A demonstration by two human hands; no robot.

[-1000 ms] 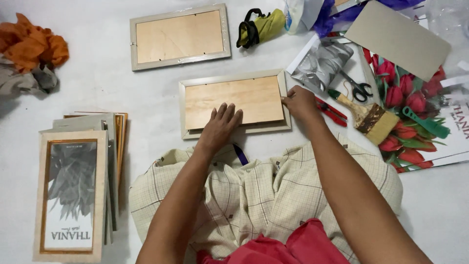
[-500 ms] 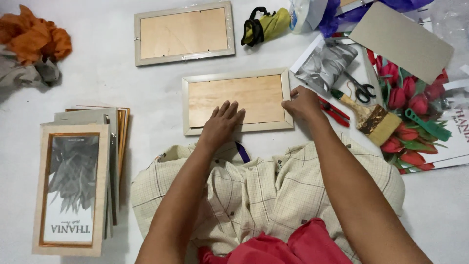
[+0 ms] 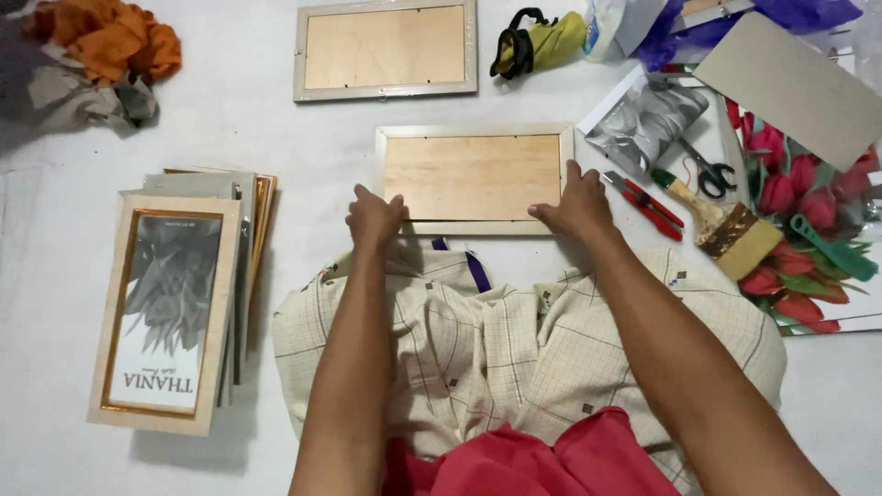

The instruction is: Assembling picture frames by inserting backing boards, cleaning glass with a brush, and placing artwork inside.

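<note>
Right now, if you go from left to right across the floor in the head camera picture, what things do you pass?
Stack of picture frames → left hand → frame lying face down → right hand → red pliers → paintbrush → tulip picture.
</note>
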